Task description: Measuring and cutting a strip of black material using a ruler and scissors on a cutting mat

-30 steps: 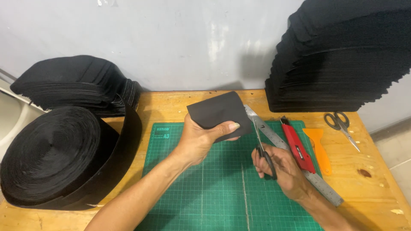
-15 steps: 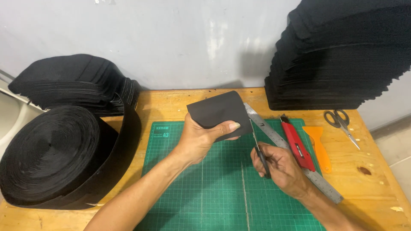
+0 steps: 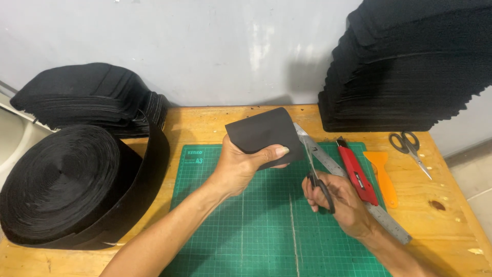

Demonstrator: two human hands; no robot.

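The big black roll [image 3: 66, 184] fills the table's [image 3: 205, 120] left side; stacked pieces [image 3: 405, 66] crowd the back right. Over the green mat [image 3: 246, 225], the left hand [image 3: 241, 166] grips the black piece [image 3: 264, 131]; the right hand [image 3: 341, 202] has raised its clasped scissors [image 3: 313, 172] to the piece's right edge since a second ago. Mat foreground lies open.

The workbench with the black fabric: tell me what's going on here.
A person holds a black fabric piece up in the left hand above a green cutting mat. The right hand grips black-handled scissors, blades at the piece's right edge. A metal ruler, red utility knife and orange scraper lie alongside. A big black roll sits left, a tall fabric stack at the back right.
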